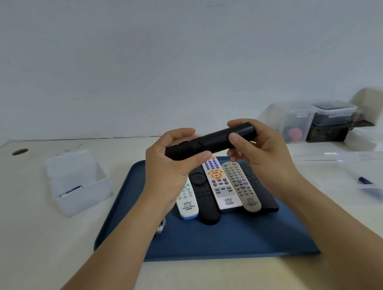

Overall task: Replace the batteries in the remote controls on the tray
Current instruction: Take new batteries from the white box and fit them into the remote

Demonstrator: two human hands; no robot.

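A black remote is held level above the blue tray, back side toward me. My left hand grips its left end and my right hand grips its right end, thumb on the back cover. On the tray lie several remotes side by side: a white one with a blue end, a black one, a white one with orange buttons, a grey one and a black one at the right.
A clear plastic box with a small item inside stands left of the tray. Clear lidded containers sit at the back right. A blue pen and a clear flat lid lie on the right of the table.
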